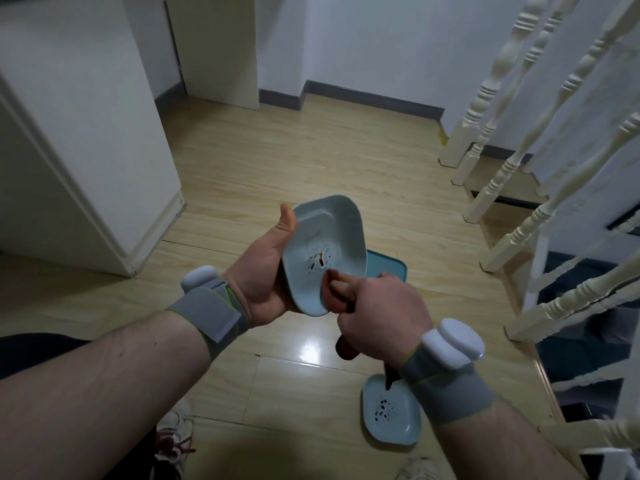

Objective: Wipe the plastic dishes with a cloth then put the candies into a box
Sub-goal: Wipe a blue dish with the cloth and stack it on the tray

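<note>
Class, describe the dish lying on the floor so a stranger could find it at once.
Start at the white stair railing on the right and drop to the wooden floor. Below the right hand lies a pale blue dish, flat and unheld, dark specks at its centre.

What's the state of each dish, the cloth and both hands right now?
Held dish: tilted up off the floor, dark spots in its middle.
Floor dish: flat on the floor, dark spots inside.
Blue tray: on the floor, mostly hidden.
Cloth: bunched, pressed on the held dish.
Left hand: grips the held dish.
Right hand: grips the cloth.
</note>
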The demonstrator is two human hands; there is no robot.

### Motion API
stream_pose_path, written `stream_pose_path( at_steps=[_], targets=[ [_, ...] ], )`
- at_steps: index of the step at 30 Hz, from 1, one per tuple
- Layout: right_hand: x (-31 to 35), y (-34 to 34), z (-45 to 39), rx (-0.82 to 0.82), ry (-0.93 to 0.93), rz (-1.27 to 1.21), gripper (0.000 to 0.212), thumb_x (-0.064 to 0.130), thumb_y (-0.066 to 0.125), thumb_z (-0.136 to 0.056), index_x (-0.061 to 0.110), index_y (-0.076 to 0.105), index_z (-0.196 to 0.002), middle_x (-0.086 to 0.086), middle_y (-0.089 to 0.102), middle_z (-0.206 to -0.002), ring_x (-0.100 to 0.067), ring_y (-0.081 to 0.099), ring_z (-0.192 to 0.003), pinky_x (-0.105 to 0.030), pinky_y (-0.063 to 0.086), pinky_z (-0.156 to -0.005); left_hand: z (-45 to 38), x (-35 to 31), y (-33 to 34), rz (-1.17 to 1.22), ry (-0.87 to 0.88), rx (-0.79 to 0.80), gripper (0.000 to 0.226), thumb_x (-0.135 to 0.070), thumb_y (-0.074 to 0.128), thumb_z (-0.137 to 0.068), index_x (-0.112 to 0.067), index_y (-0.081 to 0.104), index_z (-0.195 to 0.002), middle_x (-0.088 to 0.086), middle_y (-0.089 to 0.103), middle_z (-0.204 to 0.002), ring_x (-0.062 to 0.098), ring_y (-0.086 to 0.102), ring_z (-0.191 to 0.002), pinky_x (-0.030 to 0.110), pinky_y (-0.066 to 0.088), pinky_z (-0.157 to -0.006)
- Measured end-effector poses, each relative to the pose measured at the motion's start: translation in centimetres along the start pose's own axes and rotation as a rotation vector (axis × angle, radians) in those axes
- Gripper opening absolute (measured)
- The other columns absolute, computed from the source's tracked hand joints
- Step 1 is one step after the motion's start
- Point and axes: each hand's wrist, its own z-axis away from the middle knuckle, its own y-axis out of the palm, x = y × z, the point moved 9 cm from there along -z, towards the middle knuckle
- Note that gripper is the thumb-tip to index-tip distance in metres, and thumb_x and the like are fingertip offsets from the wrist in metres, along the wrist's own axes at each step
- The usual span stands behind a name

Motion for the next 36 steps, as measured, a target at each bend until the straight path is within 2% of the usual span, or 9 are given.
stream_pose_path(
  at_steps=[4,7,13,16,20,25,29,32,36],
  targets=[
    [3.5,0.7,1.2,-0.008,-0.103,-0.186,0.024,0.029,0.056,-0.076,0.035,0.055,-0.099,0.008,0.05,-0.076,-0.023,0.05,-0.087,-0.028,0.044,-0.069,-0.3,-0.3,-0.4,0.029,0.046,-0.038,0.07,-0.065,0.041,-0.08,-0.015,0.066,-0.123,0.017,0.061,-0.13,0.035,0.06,-0.118,0.052,0.044,-0.104],
    [3.3,1.8,1.1,0.028,-0.119,-0.264,0.055,0.029,0.051,-0.07,0.047,0.051,-0.121,0.013,0.064,-0.09,-0.021,0.051,-0.09,-0.031,0.05,-0.075,-0.3,-0.2,-0.8,0.037,0.051,-0.042,0.076,-0.064,0.044,-0.082,-0.012,0.052,-0.136,0.019,0.058,-0.134,0.035,0.059,-0.119,0.048,0.05,-0.099],
    [1.2,1.1,0.6,-0.047,-0.045,-0.078,0.048,0.028,0.055,-0.077,0.04,0.054,-0.123,0.001,0.063,-0.091,-0.021,0.05,-0.089,-0.032,0.049,-0.074,-0.1,0.2,-0.4,-0.01,0.015,-0.02,0.073,-0.064,0.04,-0.083,-0.014,0.054,-0.134,0.019,0.06,-0.131,0.037,0.059,-0.12,0.051,0.048,-0.1],
    [4.7,1.1,2.0,-0.07,-0.162,-0.194,0.036,0.027,0.051,-0.067,0.035,0.054,-0.101,0.01,0.067,-0.108,-0.019,0.048,-0.082,-0.033,0.05,-0.071,0.1,-0.6,-0.6,0.022,0.035,-0.063,0.068,-0.062,0.041,-0.084,-0.012,0.061,-0.125,0.02,0.06,-0.13,0.037,0.058,-0.121,0.051,0.044,-0.104],
    [2.6,1.7,1.2,-0.147,-0.182,-0.057,0.056,0.027,0.051,-0.067,0.042,0.056,-0.121,0.03,0.057,-0.129,-0.019,0.048,-0.076,-0.032,0.049,-0.068,0.6,-0.4,-1.2,-0.006,-0.031,-0.075,0.063,-0.065,0.04,-0.087,-0.015,0.069,-0.112,0.017,0.067,-0.12,0.037,0.061,-0.116,0.054,0.045,-0.102],
    [0.4,0.9,1.2,-0.37,-0.098,-0.001,0.042,0.032,0.068,-0.067,0.034,0.07,-0.108,0.019,0.07,-0.106,-0.019,0.051,-0.067,-0.028,0.045,-0.058,0.9,-0.5,-1.2,-0.006,-0.117,-0.055,0.065,-0.071,0.042,-0.084,-0.021,0.07,-0.115,0.015,0.068,-0.121,0.04,0.062,-0.114,0.066,0.04,-0.098],
    [0.7,-0.2,1.5,-0.539,-0.098,-0.069,0.02,0.031,0.066,-0.073,0.029,0.075,-0.091,0.015,0.074,-0.096,-0.019,0.05,-0.068,-0.032,0.042,-0.058,1.1,-1.1,-0.6,-0.093,-0.09,-0.02,0.059,-0.06,0.048,-0.083,-0.02,0.065,-0.122,0.016,0.068,-0.12,0.037,0.066,-0.104,0.056,0.048,-0.09],
    [0.7,-2.3,1.7,-0.616,-0.043,-0.177,0.02,0.027,0.061,-0.073,0.028,0.075,-0.087,0.013,0.074,-0.084,-0.018,0.047,-0.065,-0.032,0.041,-0.055,1.1,-1.4,0.1,-0.217,0.13,-0.059,0.071,-0.04,0.069,-0.075,-0.015,0.046,-0.137,0.019,0.063,-0.122,0.027,0.069,-0.094,0.04,0.055,-0.068],
    [3.2,-3.9,2.3,-0.657,-0.106,-0.306,0.012,0.021,0.059,-0.07,0.026,0.069,-0.076,0.013,0.066,-0.066,-0.015,0.042,-0.06,-0.025,0.034,-0.049,0.9,-1.7,0.9,-0.193,0.391,-0.057,0.095,-0.023,0.07,-0.058,-0.004,0.034,-0.144,0.021,0.054,-0.119,0.035,0.056,-0.104,0.044,0.051,-0.079]
  ],
)
